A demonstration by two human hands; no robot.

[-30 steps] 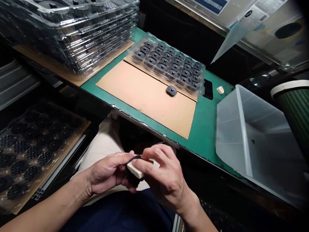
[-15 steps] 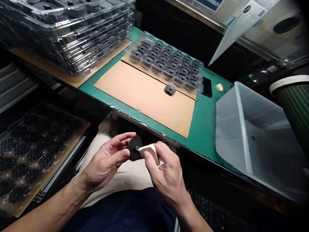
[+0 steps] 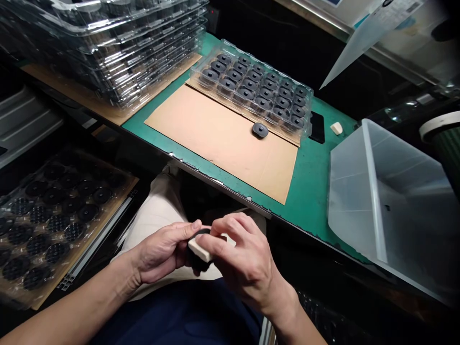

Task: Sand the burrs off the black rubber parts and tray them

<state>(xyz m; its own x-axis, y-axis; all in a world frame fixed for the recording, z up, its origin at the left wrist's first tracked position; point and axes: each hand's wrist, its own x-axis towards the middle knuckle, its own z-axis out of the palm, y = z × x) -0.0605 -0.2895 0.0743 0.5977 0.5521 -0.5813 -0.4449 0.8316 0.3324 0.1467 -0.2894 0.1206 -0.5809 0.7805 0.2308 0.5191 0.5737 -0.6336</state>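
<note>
Above my lap, my left hand [image 3: 161, 251] is closed around the edge of a round black plastic disc [image 3: 197, 264]. My right hand [image 3: 249, 256] grips a small cream-coloured block [image 3: 200, 250] between thumb and fingers. The block lies against the face of the disc and covers part of it. Another black disc [image 3: 260, 130] with a central stub rests on the cardboard sheet [image 3: 219, 129] on the green bench. Behind it, a clear plastic tray [image 3: 307, 127] holds many similar discs in rows.
Stacked clear trays [image 3: 118, 72] stand at the bench's left. A second tray of black discs [image 3: 57, 223] lies low on the left. To the right are a dark phone-like slab [image 3: 316, 127], another cream block [image 3: 337, 128] and a translucent bin [image 3: 347, 191].
My right hand has brought the block across the disc's face, and the disc now sits lower and is partly covered. The view has shifted slightly.
</note>
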